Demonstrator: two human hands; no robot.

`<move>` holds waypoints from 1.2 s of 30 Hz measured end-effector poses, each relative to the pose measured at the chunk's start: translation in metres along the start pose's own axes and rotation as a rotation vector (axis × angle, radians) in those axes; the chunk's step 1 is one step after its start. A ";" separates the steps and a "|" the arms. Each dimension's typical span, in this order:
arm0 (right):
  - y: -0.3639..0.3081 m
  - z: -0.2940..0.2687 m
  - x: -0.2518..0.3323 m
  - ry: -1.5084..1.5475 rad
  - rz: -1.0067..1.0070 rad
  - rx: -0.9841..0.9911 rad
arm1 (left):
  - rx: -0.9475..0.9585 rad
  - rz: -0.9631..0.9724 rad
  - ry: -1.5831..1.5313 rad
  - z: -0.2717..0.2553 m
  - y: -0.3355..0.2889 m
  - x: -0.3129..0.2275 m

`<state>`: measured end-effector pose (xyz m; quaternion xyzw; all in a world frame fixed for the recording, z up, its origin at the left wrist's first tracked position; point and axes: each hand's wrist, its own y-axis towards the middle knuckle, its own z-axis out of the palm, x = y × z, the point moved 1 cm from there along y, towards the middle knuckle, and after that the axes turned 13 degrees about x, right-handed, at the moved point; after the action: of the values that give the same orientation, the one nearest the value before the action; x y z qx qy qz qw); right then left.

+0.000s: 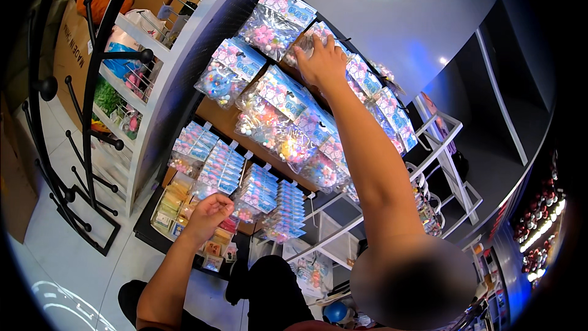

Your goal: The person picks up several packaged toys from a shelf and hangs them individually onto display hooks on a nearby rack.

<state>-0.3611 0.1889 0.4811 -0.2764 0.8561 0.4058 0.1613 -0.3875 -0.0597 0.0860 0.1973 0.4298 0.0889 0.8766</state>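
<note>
My right hand [322, 63] reaches to the upper row of hanging bags. Its thumb and fingers are apart and lie against a clear bag with a printed card header [320, 29], partly covered by the hand. Left of it hangs another clear bag of colourful beads [267, 32]. Lower down, my left hand [208, 219] has its fingers curled in and the thumb against them, with nothing visible between. It hovers in front of the smaller carded packs [222, 168] and beside a tray of small yellowish packets [173, 203].
More bead bags [278, 107] hang in the middle row. A white rack frame [444, 147] juts out at the right. On the left stand a black rack with ball-tipped prongs [92, 55] and a curved white shelf unit [153, 79]. Below are a blue ball [335, 311] and dark-trousered legs [275, 288].
</note>
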 end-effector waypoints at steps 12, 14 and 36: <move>-0.086 -0.035 -0.005 0.525 -0.434 -0.276 | -0.015 -0.133 0.022 -0.009 0.003 0.012; -0.160 -0.055 -0.016 0.621 -0.664 -0.152 | -0.031 -0.163 0.013 -0.015 -0.001 0.015; -0.658 0.033 -0.066 3.056 0.159 1.280 | 0.441 -0.755 -0.697 0.271 -0.071 0.229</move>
<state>0.0901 -0.1035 0.0951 0.2453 -0.2423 0.6105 0.7130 -0.0339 -0.1222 0.0417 0.2262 0.1638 -0.3939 0.8757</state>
